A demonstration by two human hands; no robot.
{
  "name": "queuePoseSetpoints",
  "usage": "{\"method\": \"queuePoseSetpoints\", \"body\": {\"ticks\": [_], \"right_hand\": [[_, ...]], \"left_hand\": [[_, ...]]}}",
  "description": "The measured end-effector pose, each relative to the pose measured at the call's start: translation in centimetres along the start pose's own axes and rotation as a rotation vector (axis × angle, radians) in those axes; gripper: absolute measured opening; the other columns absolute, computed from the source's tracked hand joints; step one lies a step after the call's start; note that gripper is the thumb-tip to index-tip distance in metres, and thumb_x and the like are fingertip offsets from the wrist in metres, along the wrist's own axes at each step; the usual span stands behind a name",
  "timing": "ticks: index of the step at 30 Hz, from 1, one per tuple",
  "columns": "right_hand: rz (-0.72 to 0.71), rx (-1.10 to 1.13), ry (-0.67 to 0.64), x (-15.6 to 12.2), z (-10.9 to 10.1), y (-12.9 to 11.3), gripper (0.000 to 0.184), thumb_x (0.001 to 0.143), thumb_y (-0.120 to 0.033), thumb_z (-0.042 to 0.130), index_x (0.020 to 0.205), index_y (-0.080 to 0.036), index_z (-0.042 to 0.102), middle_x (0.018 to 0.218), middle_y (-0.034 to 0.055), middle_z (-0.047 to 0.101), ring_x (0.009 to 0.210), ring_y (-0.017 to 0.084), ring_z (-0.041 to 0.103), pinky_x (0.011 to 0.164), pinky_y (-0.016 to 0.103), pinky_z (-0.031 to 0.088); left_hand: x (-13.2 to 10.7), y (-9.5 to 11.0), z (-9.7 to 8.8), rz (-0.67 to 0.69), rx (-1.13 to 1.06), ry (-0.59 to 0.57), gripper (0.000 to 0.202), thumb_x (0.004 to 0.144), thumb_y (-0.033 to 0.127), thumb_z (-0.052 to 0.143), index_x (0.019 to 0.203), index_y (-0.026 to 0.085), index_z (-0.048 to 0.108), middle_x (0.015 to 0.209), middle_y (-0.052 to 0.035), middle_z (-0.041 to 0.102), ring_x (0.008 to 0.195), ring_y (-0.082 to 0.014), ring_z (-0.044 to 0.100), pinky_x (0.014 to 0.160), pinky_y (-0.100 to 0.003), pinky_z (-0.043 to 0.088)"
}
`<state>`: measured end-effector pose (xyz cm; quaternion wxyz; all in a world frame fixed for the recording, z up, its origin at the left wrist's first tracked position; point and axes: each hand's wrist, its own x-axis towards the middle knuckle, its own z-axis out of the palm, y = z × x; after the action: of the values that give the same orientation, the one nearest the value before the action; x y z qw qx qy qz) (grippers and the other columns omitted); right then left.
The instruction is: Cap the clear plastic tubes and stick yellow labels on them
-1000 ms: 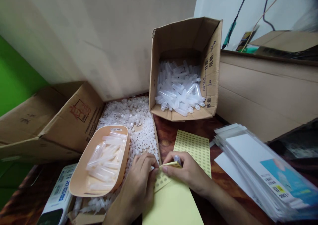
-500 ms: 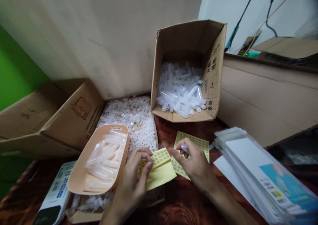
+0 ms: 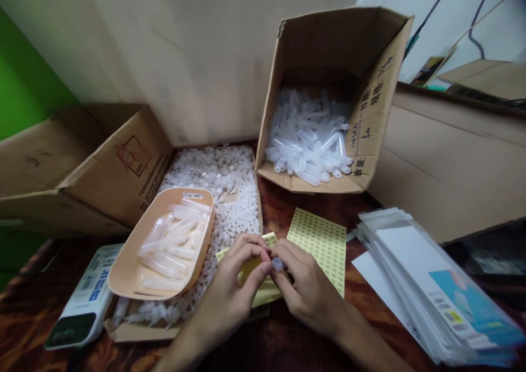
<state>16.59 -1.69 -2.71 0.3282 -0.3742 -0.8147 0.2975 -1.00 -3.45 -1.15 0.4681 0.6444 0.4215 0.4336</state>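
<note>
My left hand is closed on a folded yellow sticker sheet, most of which lies behind the fingers. Against it, fingertips touching, is my right hand, curled around a small translucent plastic tube. Only the tube's round end shows; its length is hidden in the fingers. Another yellow sheet with rows of small dark-printed stickers lies flat on the table behind my right hand.
A peach basket of clear tubes stands left, over a shallow carton of small white plastic pieces. Behind, a tipped cardboard box holds many tubes. Packaged bags are stacked right. A white device lies far left.
My right hand has moved left with the tube and now meets my left hand over the folded sticker sheet. The view has shifted a little.
</note>
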Motion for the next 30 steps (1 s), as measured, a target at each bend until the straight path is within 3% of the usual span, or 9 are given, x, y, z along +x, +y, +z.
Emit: {"method": "queuePoseSetpoints", "body": {"ticks": [20,26,30], "right_hand": [[0.034,-0.035,-0.024,-0.4,0.6,0.0,0.017,0.095,-0.008,0.042,0.092,-0.018,0.055,0.086,0.0063,0.06,0.079,0.022,0.054,0.07,0.034,0.043],[0.045,-0.021,-0.023,-0.5,0.8,0.2,0.02,0.091,-0.005,0.04,0.093,-0.019,0.054,0.088,0.0071,0.06,0.08,0.023,0.055,0.07,0.034,0.045],[0.049,0.0,-0.029,-0.5,0.5,-0.1,0.019,0.092,-0.006,0.04,0.094,-0.019,0.054,0.088,0.0071,0.061,0.081,0.023,0.057,0.071,0.033,0.045]], "left_hand": [[0.2,-0.9,0.5,0.015,0.055,0.044,0.01,0.098,0.018,0.056,0.088,0.02,0.061,0.102,-0.0054,0.059,0.103,-0.0185,0.058,0.091,-0.028,0.045],[0.0,-1.2,1.3,0.052,0.13,0.099,0.009,0.096,0.017,0.058,0.088,0.02,0.059,0.1,-0.005,0.058,0.1,-0.019,0.058,0.091,-0.031,0.046],[-0.2,-1.5,1.8,0.061,0.143,0.191,0.007,0.094,0.018,0.06,0.098,0.021,0.056,0.103,-0.0046,0.057,0.1,-0.0194,0.058,0.088,-0.031,0.047]]}}
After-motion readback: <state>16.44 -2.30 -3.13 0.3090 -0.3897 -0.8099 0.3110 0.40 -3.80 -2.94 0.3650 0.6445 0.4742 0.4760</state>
